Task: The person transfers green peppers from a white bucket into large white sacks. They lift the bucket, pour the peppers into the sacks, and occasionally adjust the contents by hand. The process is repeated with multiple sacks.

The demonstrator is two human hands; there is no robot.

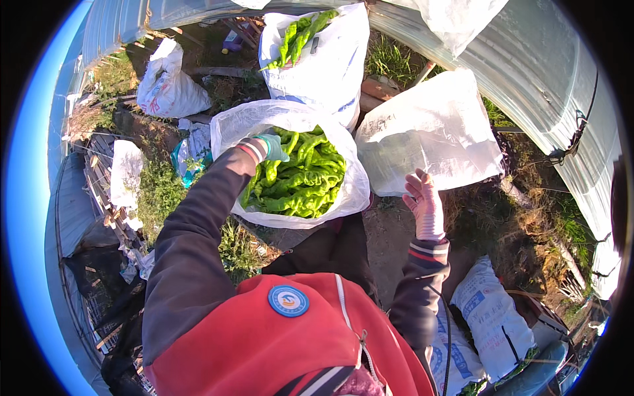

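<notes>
An open white plastic sack (225,126) full of long green peppers (307,171) stands before me, its rim rolled outward. My left hand (274,148), in a green glove, reaches over the left rim and touches the peppers. Its fingers point down and are partly hidden, so a grip on a pepper does not show clearly. My right hand (425,200) is held to the right of the sack, fingers apart and nothing in it. Just beyond its fingertips lies a flat translucent white bag (431,133) bearing handwriting. Behind the open sack, several green peppers (299,39) rest on another white sack (317,81).
A tied white sack (173,91) sits at the far left. Printed white sacks (495,317) lie at the lower right. Plastic greenhouse sheeting (535,74) curves along the right, near a hanging cord (577,131). Wooden slats (101,171) lie at the left.
</notes>
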